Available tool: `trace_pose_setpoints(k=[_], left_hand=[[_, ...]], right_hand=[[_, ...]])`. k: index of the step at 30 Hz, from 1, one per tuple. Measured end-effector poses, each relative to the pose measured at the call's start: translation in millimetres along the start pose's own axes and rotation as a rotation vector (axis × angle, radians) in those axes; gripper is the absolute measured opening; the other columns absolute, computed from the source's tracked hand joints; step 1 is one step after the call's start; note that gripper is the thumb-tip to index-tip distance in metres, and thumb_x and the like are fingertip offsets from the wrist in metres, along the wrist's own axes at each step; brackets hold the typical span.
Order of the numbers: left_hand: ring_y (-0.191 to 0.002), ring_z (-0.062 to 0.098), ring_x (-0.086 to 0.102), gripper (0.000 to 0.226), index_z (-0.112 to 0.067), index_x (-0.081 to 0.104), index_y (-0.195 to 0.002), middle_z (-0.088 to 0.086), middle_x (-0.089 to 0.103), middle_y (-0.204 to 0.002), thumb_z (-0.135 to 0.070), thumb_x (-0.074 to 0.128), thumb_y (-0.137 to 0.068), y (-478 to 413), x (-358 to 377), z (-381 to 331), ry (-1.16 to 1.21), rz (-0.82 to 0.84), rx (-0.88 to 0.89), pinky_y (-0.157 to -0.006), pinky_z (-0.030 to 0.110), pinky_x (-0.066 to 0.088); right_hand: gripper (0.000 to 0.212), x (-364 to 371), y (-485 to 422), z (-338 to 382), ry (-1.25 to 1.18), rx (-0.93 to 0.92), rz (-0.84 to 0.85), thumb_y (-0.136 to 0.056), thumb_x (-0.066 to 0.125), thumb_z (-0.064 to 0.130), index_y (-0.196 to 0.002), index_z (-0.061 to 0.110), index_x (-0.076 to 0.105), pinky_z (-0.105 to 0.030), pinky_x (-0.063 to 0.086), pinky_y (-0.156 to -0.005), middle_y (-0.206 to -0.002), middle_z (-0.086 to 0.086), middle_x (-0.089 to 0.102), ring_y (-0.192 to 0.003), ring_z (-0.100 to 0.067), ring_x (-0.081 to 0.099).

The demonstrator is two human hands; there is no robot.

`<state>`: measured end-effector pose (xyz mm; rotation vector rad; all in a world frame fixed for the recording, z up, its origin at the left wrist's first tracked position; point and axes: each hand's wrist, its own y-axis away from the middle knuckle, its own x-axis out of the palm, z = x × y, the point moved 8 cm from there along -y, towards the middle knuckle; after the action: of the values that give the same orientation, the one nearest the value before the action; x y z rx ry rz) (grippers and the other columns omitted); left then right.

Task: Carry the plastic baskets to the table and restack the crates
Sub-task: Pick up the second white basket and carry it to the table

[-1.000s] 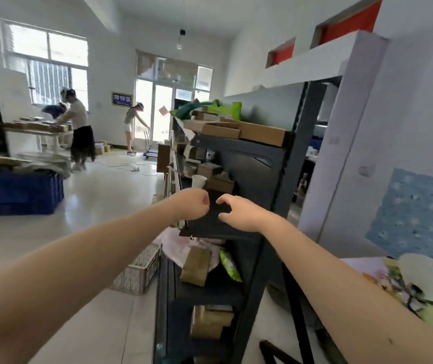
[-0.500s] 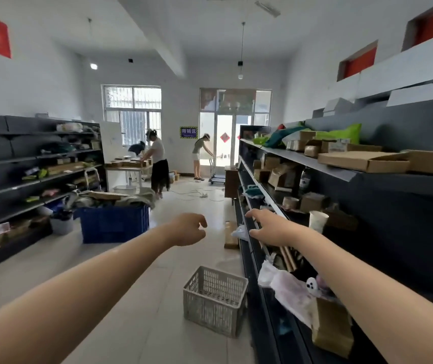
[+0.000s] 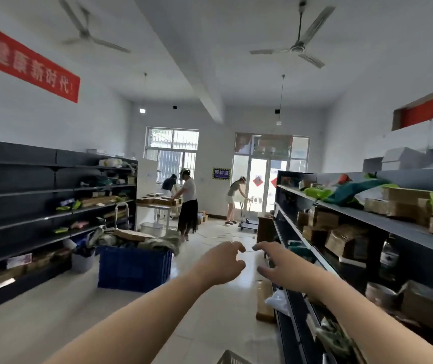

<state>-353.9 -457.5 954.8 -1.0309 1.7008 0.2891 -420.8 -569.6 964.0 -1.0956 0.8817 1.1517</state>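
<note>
Both my arms reach forward over the aisle floor. My left hand [image 3: 220, 264] is empty with fingers loosely curled and apart. My right hand [image 3: 281, 266] is empty too, its fingers spread. Only the rim of a grey plastic basket [image 3: 232, 358] shows at the bottom edge, below and between my arms. A big blue crate [image 3: 133, 269] heaped with cloth and cardboard stands on the floor to the left. Far back, a table [image 3: 157, 206] carries boxes.
Dark shelving lines both sides: the left shelves [image 3: 39, 206] and the right shelves [image 3: 367, 232], which hold cardboard boxes and bags. A cardboard box [image 3: 264, 300] leans by the right shelf base. Three people work at the far end, with a trolley [image 3: 248, 224] near the door.
The view has swung left from the shelf end into the aisle and tilted up. The grey basket has slid to the bottom edge. Both hands stay empty, fingers now more apart.
</note>
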Motion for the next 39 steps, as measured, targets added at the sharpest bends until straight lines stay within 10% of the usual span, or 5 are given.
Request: trace_pose_setpoints(k=[11,20,27,33,39], left_hand=[[-0.127,0.023,0.051,0.055,-0.024,0.038,-0.146,0.005,0.046,-0.146,-0.029,0.05,-0.093,-175,28,158,-0.089,0.164,-0.123,-0.105,0.037,0.044],[-0.116,0.02,0.057,0.041,-0.02,0.053,-0.134,0.002,0.058,-0.133,-0.026,0.05,-0.093,-355,83,235,0.085,0.197,0.009,-0.099,0.036,0.048],[-0.112,0.023,0.057,0.034,-0.015,0.059,-0.126,0.006,0.062,-0.126,-0.021,0.049,-0.094,-470,197,254,0.161,0.364,0.109,-0.093,0.03,0.044],[-0.091,0.023,0.053,0.018,-0.013,0.063,-0.105,0.008,0.056,-0.095,-0.012,0.05,-0.093,-536,350,285,0.312,0.62,0.032,-0.079,0.03,0.042],[-0.088,0.027,0.057,0.021,-0.015,0.063,-0.108,0.014,0.062,-0.105,-0.015,0.049,-0.092,-591,502,367,0.297,0.806,-0.218,-0.075,0.034,0.048]], right_hand=[[0.053,112,-239,-62,-0.265,0.05,0.008,-0.096,0.053,0.031,-0.145,0.028,0.033,-0.024,0.041,-0.086,-0.15,-0.004,0.036,-0.12,-0.021,0.054],[0.053,145,-375,-141,-0.215,0.211,-0.044,-0.094,0.054,0.029,-0.144,0.028,0.036,-0.038,0.043,-0.103,-0.147,-0.004,0.04,-0.125,-0.023,0.049],[0.049,187,-417,-241,-0.265,0.455,-0.047,-0.095,0.051,0.027,-0.143,0.022,0.04,-0.026,0.038,-0.088,-0.142,-0.006,0.04,-0.114,-0.021,0.052],[0.045,261,-420,-377,-0.206,0.701,0.03,-0.089,0.05,0.025,-0.134,0.029,0.046,-0.043,0.041,-0.104,-0.131,-0.008,0.047,-0.121,-0.028,0.05],[0.038,383,-400,-509,-0.341,0.916,0.211,-0.094,0.049,0.019,-0.13,0.027,0.047,-0.034,0.046,-0.083,-0.14,-0.006,0.037,-0.111,-0.023,0.053]])
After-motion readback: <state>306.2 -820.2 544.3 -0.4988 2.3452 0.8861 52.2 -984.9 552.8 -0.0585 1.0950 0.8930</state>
